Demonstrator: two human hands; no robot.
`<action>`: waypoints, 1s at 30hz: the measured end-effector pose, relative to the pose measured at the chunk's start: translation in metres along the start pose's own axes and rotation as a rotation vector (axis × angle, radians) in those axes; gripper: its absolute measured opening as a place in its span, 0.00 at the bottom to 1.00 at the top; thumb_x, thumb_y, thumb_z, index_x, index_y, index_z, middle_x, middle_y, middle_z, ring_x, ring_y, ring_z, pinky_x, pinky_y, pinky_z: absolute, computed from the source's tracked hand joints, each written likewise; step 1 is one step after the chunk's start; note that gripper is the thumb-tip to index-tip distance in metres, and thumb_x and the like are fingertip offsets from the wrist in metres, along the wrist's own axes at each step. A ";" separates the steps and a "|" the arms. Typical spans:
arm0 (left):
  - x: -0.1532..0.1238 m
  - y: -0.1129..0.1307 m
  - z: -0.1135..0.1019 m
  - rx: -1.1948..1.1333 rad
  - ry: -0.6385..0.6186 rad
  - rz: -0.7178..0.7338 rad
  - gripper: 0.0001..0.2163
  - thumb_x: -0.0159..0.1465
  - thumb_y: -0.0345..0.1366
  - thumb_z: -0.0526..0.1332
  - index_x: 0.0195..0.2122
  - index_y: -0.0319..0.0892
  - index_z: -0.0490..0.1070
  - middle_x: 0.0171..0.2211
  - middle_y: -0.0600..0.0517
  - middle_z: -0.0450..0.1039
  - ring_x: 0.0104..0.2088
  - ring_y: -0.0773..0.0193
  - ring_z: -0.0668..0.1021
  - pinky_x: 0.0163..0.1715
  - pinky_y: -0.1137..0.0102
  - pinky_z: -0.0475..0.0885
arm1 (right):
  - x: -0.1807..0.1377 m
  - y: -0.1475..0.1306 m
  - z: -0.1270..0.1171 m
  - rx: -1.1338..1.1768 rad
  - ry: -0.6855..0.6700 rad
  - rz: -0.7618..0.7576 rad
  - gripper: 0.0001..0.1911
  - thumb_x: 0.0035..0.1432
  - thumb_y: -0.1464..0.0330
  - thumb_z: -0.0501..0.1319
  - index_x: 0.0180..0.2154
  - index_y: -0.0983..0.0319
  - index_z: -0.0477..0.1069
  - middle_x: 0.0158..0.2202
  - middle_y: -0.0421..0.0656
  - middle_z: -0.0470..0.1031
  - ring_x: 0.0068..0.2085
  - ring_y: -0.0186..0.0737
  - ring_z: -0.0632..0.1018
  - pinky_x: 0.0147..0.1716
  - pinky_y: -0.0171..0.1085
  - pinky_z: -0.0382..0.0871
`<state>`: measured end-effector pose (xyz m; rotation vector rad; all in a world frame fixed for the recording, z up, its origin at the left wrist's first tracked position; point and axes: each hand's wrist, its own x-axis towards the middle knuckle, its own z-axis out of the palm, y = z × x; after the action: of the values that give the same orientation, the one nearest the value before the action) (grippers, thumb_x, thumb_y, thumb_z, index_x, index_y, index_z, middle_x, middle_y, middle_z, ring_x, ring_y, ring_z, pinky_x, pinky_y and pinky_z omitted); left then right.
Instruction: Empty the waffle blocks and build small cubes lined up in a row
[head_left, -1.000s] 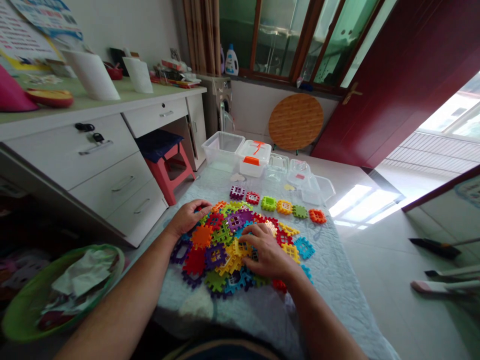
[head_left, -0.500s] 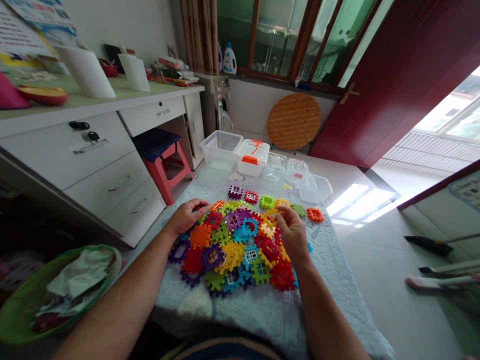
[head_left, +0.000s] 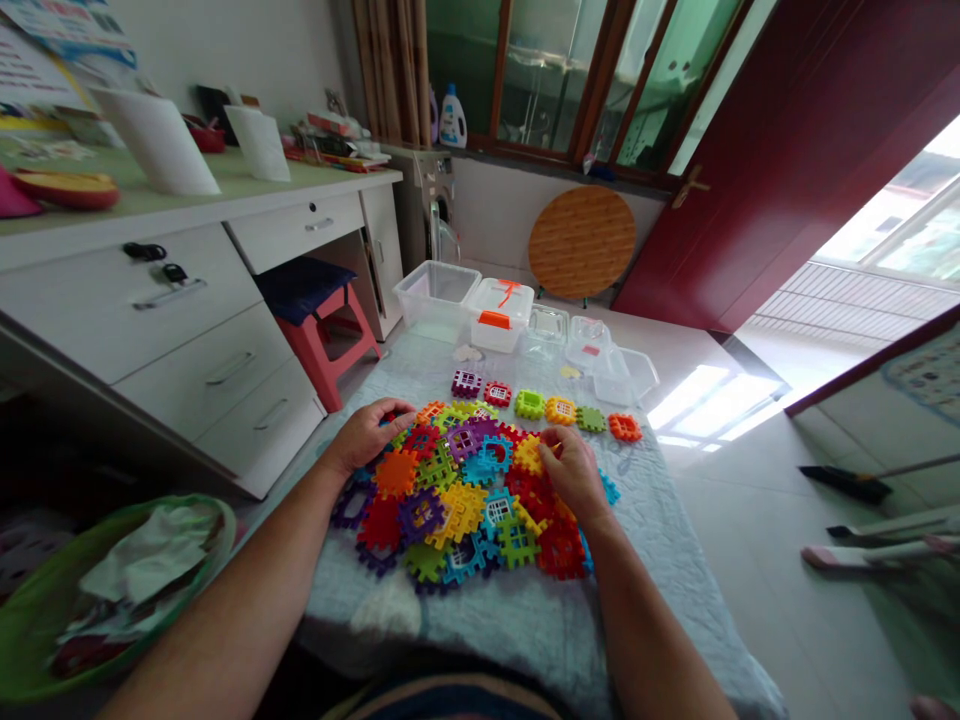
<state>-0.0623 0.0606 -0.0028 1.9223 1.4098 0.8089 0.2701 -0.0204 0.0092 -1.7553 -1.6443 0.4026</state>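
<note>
A heap of colourful interlocking plastic blocks (head_left: 442, 515), square with toothed edges, lies on the cloth-covered table. My left hand (head_left: 367, 435) rests at the heap's far left edge, thumb and fingers apart, touching the blocks there. On the right side, my right hand (head_left: 576, 468) has its thumb and fingertips closed on a yellow block (head_left: 528, 455) at the top of the heap. Part of that block is hidden by the fingers. Beyond the heap runs a row of single blocks: purple (head_left: 466, 383), red (head_left: 497, 393), light green (head_left: 529, 403), yellow (head_left: 561, 410), green (head_left: 591, 418) and orange (head_left: 625, 427).
Clear plastic bins (head_left: 435, 290) and a lidded box with an orange latch (head_left: 501, 318) stand at the table's far end, beside smaller clear containers (head_left: 589, 342). A red stool (head_left: 330, 335) is at the left by the desk. A green basket (head_left: 210, 560) holds cloths.
My right hand has shifted slightly left and down over the heap, onto the yellow block. The far yellow block in the row is now uncovered. My left hand stays in place.
</note>
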 end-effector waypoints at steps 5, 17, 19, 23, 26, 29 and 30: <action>0.000 0.001 0.000 0.007 -0.005 -0.003 0.22 0.59 0.56 0.57 0.41 0.42 0.75 0.40 0.49 0.79 0.42 0.56 0.78 0.47 0.68 0.69 | -0.001 -0.001 -0.004 -0.045 -0.055 -0.060 0.09 0.55 0.66 0.56 0.35 0.62 0.73 0.34 0.44 0.73 0.37 0.41 0.72 0.40 0.39 0.65; -0.001 0.005 -0.001 0.004 0.002 -0.012 0.23 0.58 0.56 0.58 0.41 0.42 0.76 0.40 0.49 0.79 0.42 0.56 0.78 0.48 0.67 0.69 | -0.009 -0.006 -0.014 -0.133 -0.226 -0.135 0.23 0.50 0.70 0.60 0.50 0.63 0.70 0.46 0.49 0.74 0.49 0.50 0.71 0.51 0.48 0.63; -0.001 0.005 -0.001 0.006 0.006 -0.005 0.22 0.58 0.56 0.58 0.41 0.43 0.77 0.40 0.50 0.79 0.41 0.56 0.78 0.47 0.67 0.70 | -0.009 -0.005 -0.014 -0.123 -0.235 -0.138 0.23 0.50 0.71 0.60 0.51 0.63 0.69 0.47 0.49 0.74 0.50 0.50 0.71 0.51 0.48 0.63; -0.001 0.006 -0.001 0.002 0.016 0.002 0.22 0.58 0.56 0.58 0.40 0.43 0.77 0.39 0.50 0.80 0.40 0.57 0.79 0.47 0.68 0.70 | -0.008 -0.005 -0.013 -0.102 -0.192 -0.135 0.21 0.50 0.69 0.61 0.49 0.61 0.70 0.45 0.47 0.75 0.48 0.49 0.72 0.50 0.47 0.64; -0.001 0.007 -0.001 -0.003 0.020 -0.001 0.22 0.58 0.55 0.59 0.40 0.43 0.77 0.39 0.50 0.80 0.40 0.57 0.79 0.47 0.68 0.70 | -0.006 -0.008 -0.013 -0.075 -0.137 -0.126 0.18 0.51 0.64 0.63 0.45 0.61 0.71 0.42 0.47 0.75 0.45 0.48 0.73 0.48 0.47 0.65; -0.001 0.007 -0.001 -0.003 0.016 -0.005 0.22 0.58 0.56 0.58 0.40 0.43 0.77 0.40 0.50 0.80 0.41 0.56 0.79 0.47 0.67 0.70 | -0.004 -0.010 -0.010 -0.066 -0.104 -0.143 0.18 0.52 0.61 0.64 0.44 0.62 0.72 0.41 0.47 0.75 0.44 0.47 0.73 0.48 0.46 0.65; -0.001 0.007 -0.001 -0.001 0.012 -0.005 0.22 0.58 0.56 0.58 0.40 0.43 0.77 0.40 0.50 0.79 0.41 0.56 0.78 0.48 0.67 0.70 | -0.004 -0.011 -0.008 -0.074 -0.104 -0.156 0.18 0.52 0.61 0.64 0.44 0.62 0.72 0.42 0.47 0.75 0.44 0.47 0.73 0.47 0.46 0.65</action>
<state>-0.0592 0.0579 0.0027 1.9154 1.4211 0.8196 0.2665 -0.0271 0.0216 -1.6692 -1.8776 0.3701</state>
